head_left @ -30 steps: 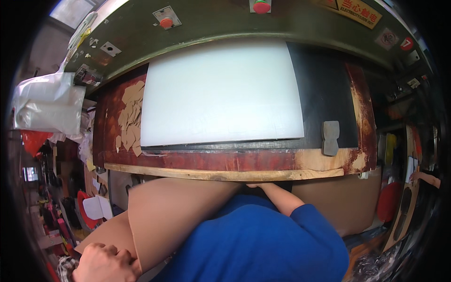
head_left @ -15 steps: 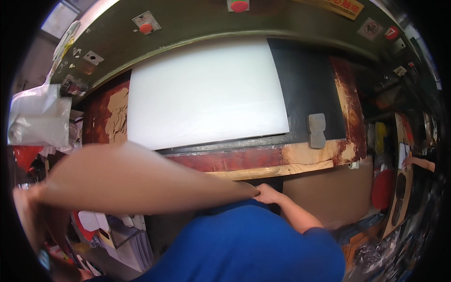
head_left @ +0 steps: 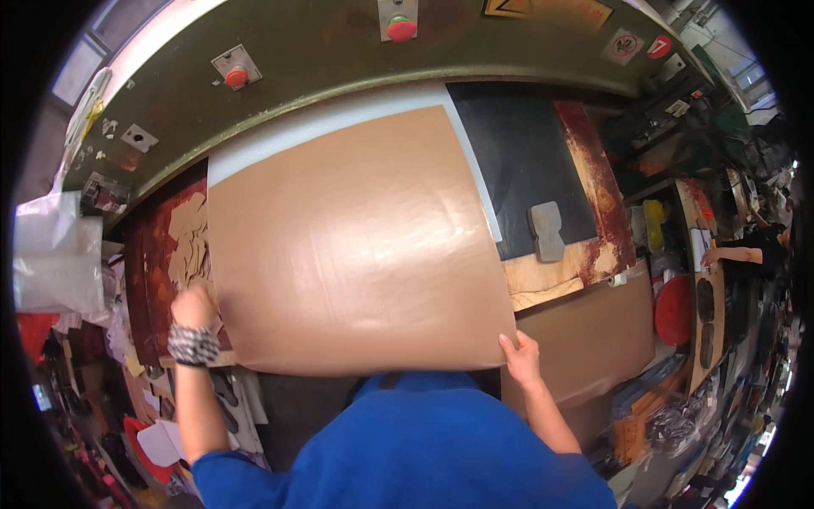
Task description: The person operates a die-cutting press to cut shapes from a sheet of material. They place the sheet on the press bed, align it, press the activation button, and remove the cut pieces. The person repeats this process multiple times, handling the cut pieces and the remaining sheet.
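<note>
A large brown sheet (head_left: pixel 348 246), smooth and slightly glossy, lies over most of a white board (head_left: pixel 254 161). The board shows only along the far and right edges. My right hand (head_left: pixel 524 356) pinches the sheet's near right corner, thumb on top. Close beside its left edge is my left hand (head_left: pixel 195 307), with a black-and-white band at the wrist. That hand looks curled but is smeared by motion, so whether it grips the edge cannot be made out. The sheet's near edge hangs over the table front, by my blue shirt.
A grey shaped block (head_left: pixel 547 231) rests on the black mat's (head_left: pixel 526 161) right side. Brown scraps (head_left: pixel 188 242) lie at left. A green machine beam (head_left: pixel 314 59) with red buttons spans the back. Another brown sheet (head_left: pixel 585 339) stands at right. A co-worker's arm (head_left: pixel 733 254) shows far right.
The brown sheet, bent and lifted at the left before, now lies spread over the white board. My left hand has come in from the far left. My right hand still holds its corner.
</note>
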